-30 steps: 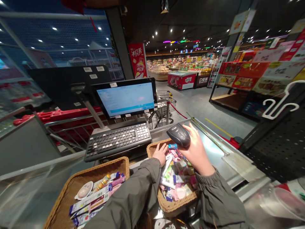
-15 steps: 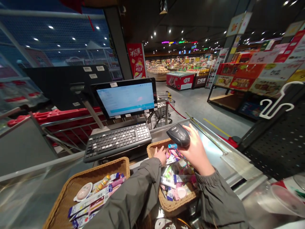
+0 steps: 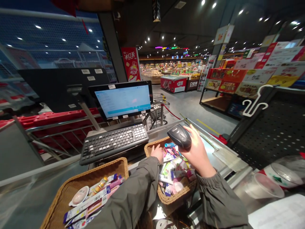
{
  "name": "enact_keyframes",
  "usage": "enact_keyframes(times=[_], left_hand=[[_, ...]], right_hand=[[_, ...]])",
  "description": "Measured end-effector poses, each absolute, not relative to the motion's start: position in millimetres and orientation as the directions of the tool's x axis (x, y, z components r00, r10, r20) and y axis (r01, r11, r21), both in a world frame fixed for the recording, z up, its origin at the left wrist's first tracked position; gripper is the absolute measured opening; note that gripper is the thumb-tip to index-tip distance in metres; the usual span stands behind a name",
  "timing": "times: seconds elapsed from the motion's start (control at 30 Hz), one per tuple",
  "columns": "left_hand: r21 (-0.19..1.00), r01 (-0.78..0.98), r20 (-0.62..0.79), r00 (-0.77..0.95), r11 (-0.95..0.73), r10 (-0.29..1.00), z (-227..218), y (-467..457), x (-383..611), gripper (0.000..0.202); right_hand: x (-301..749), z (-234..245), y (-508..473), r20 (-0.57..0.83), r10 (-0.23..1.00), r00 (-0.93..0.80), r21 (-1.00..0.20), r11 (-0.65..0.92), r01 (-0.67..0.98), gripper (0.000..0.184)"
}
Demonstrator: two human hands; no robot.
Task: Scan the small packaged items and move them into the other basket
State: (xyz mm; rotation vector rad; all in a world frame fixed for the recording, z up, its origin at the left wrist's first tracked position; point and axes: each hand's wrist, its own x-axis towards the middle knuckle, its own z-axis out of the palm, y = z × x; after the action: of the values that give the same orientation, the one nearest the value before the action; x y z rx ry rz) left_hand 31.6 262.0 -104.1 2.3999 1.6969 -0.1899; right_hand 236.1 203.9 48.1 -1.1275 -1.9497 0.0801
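My right hand [image 3: 196, 152] is wrapped around a black barcode scanner [image 3: 179, 136], held above the far right part of a wicker basket [image 3: 170, 199]. Small packaged sweets [image 3: 175, 165] in bright wrappers fill this basket. At its left rim, my left hand [image 3: 157, 154] reaches in among the packets with bent fingers drawn together; whatever they grip is hidden. Close to that hand lies a blue-capped tube [image 3: 169, 145]. Under my left forearm, a second wicker basket [image 3: 59, 194] holds long thin packets [image 3: 89, 203] and a small round pink-and-white tub [image 3: 80, 195].
A keyboard [image 3: 116, 140] and a lit monitor [image 3: 124, 100] stand behind the baskets on the metal counter [image 3: 21, 197]. To the right are a clear plastic tub [image 3: 267, 186], a white sheet [image 3: 281, 213] and a black perforated panel [image 3: 271, 136] with a white hook [image 3: 254, 103].
The view has turned slightly right. My left fingers, spread before, are now closer together at the basket's rim. The scanner remains in my right hand above the basket.
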Motion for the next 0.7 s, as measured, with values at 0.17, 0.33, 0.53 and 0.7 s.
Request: enact_keyframes(times=[0.17,0.33,0.53,0.7], left_hand=[[0.064,0.929,-0.004,0.367,-0.366,0.93,-68.4,253.9,32.6,0.025],[0.034,0.919,0.228,0.377,-0.394,0.898,-24.8,240.9,13.3,0.012],[0.006,0.917,0.466,0.35,-0.398,0.813,16.9,211.8,-21.7,0.01],[-0.057,0.939,0.55,0.312,-0.338,0.774,41.5,183.4,-43.6,0.012]], right_hand=[[238.2,49.1,196.9,0.687,0.701,-0.192,-0.417,0.597,0.685,0.037],[235.0,48.8,192.9,0.718,0.674,-0.171,-0.408,0.608,0.681,0.045],[220.6,49.7,187.0,0.755,0.635,-0.164,-0.389,0.635,0.668,0.047],[202.4,54.6,183.2,0.783,0.6,-0.163,-0.369,0.659,0.655,0.049]])
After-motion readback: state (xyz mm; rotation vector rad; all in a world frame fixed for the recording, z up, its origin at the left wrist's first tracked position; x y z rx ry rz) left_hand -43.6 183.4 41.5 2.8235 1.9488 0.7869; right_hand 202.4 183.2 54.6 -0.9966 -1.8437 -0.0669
